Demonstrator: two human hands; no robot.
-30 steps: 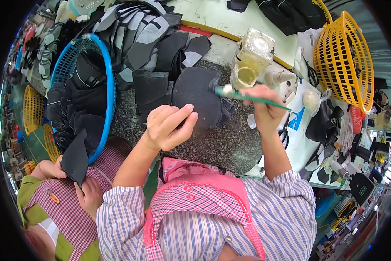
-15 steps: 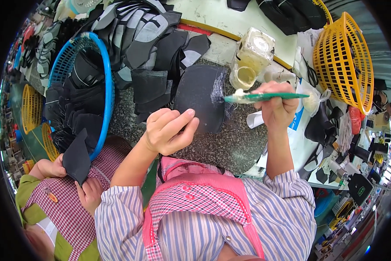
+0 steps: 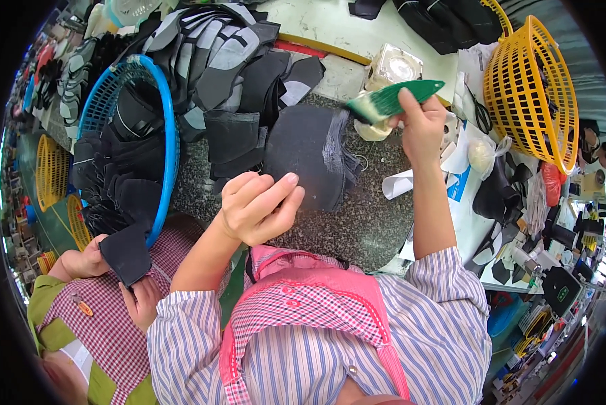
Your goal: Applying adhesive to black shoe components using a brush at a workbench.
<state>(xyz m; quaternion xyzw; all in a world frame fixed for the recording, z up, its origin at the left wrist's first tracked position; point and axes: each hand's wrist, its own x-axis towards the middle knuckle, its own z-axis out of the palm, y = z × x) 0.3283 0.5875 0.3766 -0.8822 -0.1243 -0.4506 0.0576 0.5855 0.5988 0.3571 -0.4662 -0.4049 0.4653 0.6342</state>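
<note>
A flat brush with a green handle point(image 3: 405, 96) is gripped in my right hand point(image 3: 423, 131). Its pale, smeared bristle end points left, over a cream-crusted pot point(image 3: 374, 130). Below and left of the brush lies a stack of curved black pieces point(image 3: 299, 148) on the speckled tabletop. Whitish streaks run along the stack's right edge, where several layers fan out. My left hand point(image 3: 257, 210) is by the stack's near left edge, fingers curled toward the thumb. Nothing shows between them, and I cannot tell whether the fingertips touch the top piece.
Black and grey cut pieces point(image 3: 215, 61) crowd the far left. A blue basket point(image 3: 171, 148) of black pieces stands left, beside a co-worker whose hands hold a black piece point(image 3: 126, 255). A yellow basket point(image 3: 529, 94) is at far right. White paper point(image 3: 398, 187) lies near my right forearm.
My right hand has raised the brush away from the streaked edge and turned it, showing its broad face. The left hand has barely moved. The co-worker's black piece has turned.
</note>
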